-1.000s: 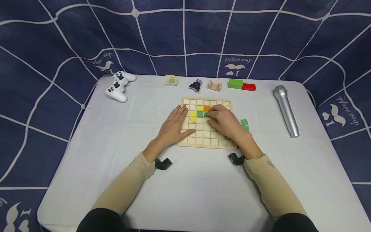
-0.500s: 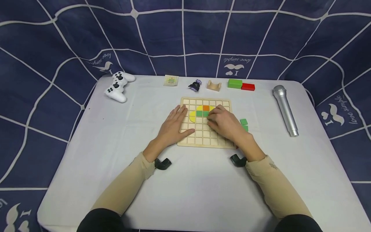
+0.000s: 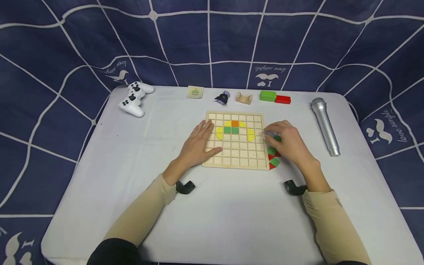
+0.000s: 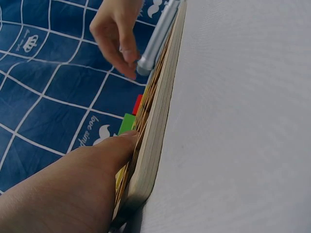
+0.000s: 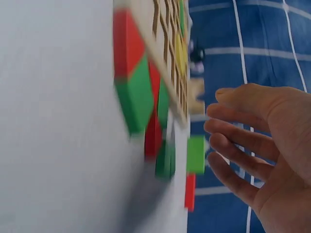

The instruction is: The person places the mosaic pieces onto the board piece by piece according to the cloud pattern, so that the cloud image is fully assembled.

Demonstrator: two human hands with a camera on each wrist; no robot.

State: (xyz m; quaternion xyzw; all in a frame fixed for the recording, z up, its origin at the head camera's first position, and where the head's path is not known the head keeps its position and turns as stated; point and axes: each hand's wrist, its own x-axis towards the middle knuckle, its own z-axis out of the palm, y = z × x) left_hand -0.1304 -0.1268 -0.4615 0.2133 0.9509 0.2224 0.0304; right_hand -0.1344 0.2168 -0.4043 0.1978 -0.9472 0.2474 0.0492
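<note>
A wooden grid board (image 3: 236,158) lies on the white table. My left hand (image 3: 196,147) rests flat on its left edge, fingers spread; in the left wrist view the thumb (image 4: 114,150) lies over the edge. On the board sit an orange square (image 3: 235,123), two green squares (image 3: 230,130) and several yellow rounded pieces (image 3: 251,135). My right hand (image 3: 291,143) hovers just off the board's right edge, above loose green (image 5: 133,102) and red pieces (image 5: 127,46). In the right wrist view its fingers are loosely bent with nothing between them.
Along the back stand a white game controller (image 3: 136,98), a pattern card (image 3: 195,92), a small dark figure (image 3: 222,98), a curved wooden block (image 3: 244,98), a green block (image 3: 267,96) and a red block (image 3: 283,99). A silver microphone (image 3: 326,127) lies at the right.
My right hand has let go of a green piece on the board and moved right, over the loose pieces. A yellow piece it covered now shows. The left hand has stayed in place.
</note>
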